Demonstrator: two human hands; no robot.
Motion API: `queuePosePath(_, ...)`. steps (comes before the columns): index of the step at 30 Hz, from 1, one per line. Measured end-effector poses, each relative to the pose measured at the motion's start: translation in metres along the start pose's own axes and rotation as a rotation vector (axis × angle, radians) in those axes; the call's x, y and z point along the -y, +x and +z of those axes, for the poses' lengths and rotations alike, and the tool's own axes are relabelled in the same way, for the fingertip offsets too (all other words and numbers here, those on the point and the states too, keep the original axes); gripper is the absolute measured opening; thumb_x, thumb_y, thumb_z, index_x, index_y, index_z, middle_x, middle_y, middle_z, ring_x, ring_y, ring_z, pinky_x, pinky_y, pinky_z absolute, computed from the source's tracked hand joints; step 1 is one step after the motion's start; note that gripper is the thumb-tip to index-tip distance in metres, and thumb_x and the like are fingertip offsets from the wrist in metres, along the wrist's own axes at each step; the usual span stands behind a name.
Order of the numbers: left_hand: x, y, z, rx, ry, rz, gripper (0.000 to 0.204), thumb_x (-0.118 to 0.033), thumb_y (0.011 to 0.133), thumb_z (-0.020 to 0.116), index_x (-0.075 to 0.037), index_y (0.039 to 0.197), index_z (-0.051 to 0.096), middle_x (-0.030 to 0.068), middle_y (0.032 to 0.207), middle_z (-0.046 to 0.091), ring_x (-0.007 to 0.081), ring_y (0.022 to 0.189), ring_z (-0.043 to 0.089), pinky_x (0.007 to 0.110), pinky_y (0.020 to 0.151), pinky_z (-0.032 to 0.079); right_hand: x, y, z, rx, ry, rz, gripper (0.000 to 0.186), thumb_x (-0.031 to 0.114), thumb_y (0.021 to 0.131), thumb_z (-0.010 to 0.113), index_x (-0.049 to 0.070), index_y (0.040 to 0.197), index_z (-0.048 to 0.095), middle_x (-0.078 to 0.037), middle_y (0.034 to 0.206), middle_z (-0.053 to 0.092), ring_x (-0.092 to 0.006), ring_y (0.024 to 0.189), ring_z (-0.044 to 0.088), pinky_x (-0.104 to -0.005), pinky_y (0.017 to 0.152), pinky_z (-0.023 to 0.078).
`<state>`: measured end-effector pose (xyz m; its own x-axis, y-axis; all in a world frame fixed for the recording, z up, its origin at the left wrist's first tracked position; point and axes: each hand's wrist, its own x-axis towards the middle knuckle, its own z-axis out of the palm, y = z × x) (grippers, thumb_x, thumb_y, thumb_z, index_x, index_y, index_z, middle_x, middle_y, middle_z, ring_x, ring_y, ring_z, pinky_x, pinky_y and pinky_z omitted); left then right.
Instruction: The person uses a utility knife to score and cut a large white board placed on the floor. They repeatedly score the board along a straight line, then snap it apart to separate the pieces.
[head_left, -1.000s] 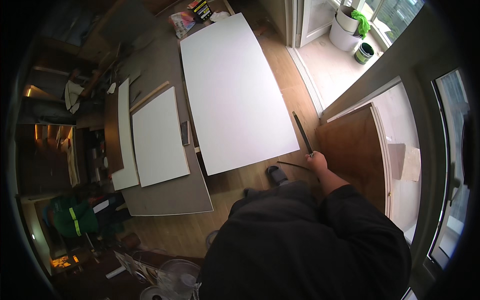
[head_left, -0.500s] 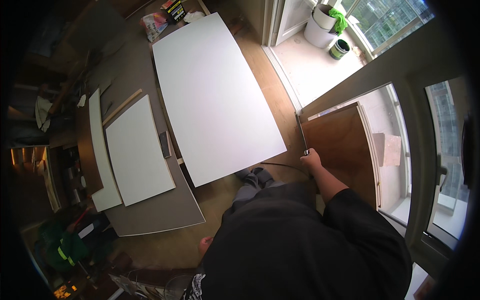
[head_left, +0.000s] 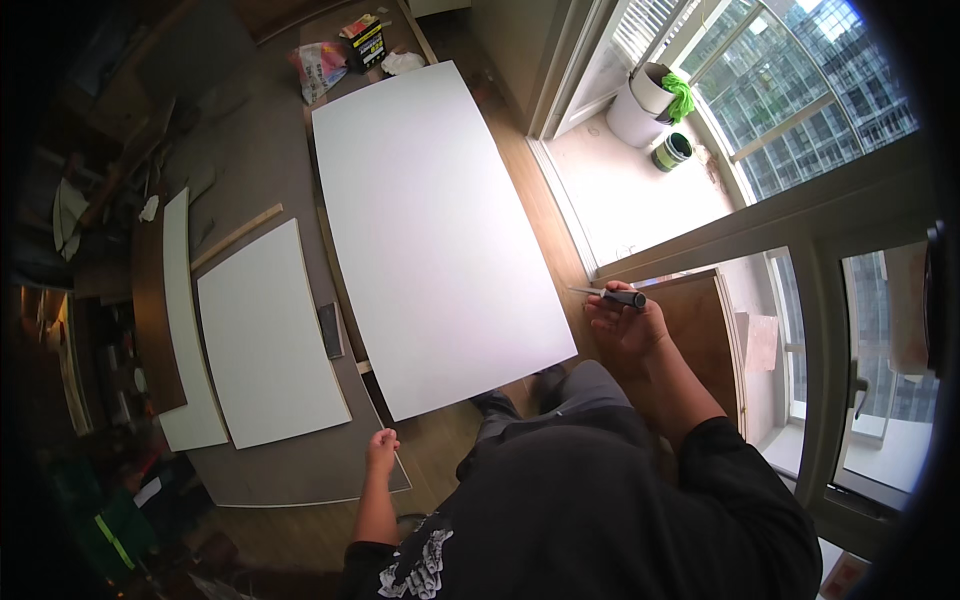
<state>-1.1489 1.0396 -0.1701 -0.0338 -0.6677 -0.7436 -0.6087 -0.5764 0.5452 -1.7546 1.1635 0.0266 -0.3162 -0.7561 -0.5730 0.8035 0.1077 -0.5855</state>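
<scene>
My right hand [head_left: 632,322] holds a screwdriver-like tool [head_left: 626,297] with a black handle and a thin metal shaft. Its fingers are loosely bent under the handle, and the shaft points left toward the edge of a large white board [head_left: 445,240]. That board lies in front of me, near edge close to my legs. Low on the left, my left hand [head_left: 382,447] is closed in a loose fist, with nothing visible in it. It is near the corner of a grey-brown sheet [head_left: 290,470], which bears a smaller white panel [head_left: 272,340].
A narrow white strip [head_left: 182,320], a wooden batten [head_left: 238,236] and a dark block [head_left: 331,331] lie left. Brown boards [head_left: 690,335] lean right, by a window frame [head_left: 800,210]. Beyond the doorway stand a white bucket [head_left: 632,122] and a green pail [head_left: 672,151].
My right hand has risen and turned, so the tool's shaft swings from pointing away to pointing left. My left hand has moved forward, away from my body. The view has shifted slightly.
</scene>
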Motion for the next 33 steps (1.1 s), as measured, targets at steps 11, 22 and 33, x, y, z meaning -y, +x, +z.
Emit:
queuePosePath(11,-0.212,0.187,0.036,-0.172,0.511,0.266,0.046,-0.038,0.096,0.066,-0.004,0.127,0.063,0.0156,0.098,0.073,0.0316,0.091,0.071,0.042,0.081,0.055,0.056,0.176,-0.025,-0.409,-1.259,-0.461,0.024,0.014,0.093,0.070,0.006,0.114,0.062,0.000,0.085,0.054,-0.0129,0.083,0.056,-0.0302,0.076,0.049)
queuePosePath(22,-0.431,0.343,0.319,-0.349,0.715,0.684,0.061,-0.040,0.097,0.061,-0.009,0.148,0.045,0.0150,0.156,0.040,0.0351,0.145,0.035,0.050,0.120,0.027,0.058,0.479,-0.073,-0.190,-0.644,0.011,0.016,0.013,0.094,0.068,0.005,0.102,0.057,-0.001,0.074,0.057,-0.0106,0.061,0.057,-0.0275,0.055,0.044)
queuePosePath(33,-0.527,0.480,0.394,-0.615,0.914,0.482,0.077,-0.061,0.100,0.037,-0.018,0.162,0.019,0.0051,0.171,0.010,0.0249,0.157,0.005,0.050,0.126,-0.002,-0.011,0.539,-0.107,0.198,-1.123,-0.093,0.081,0.007,0.089,0.070,0.006,0.158,0.026,-0.022,0.156,0.040,-0.0350,0.147,0.037,-0.0372,0.118,0.035)
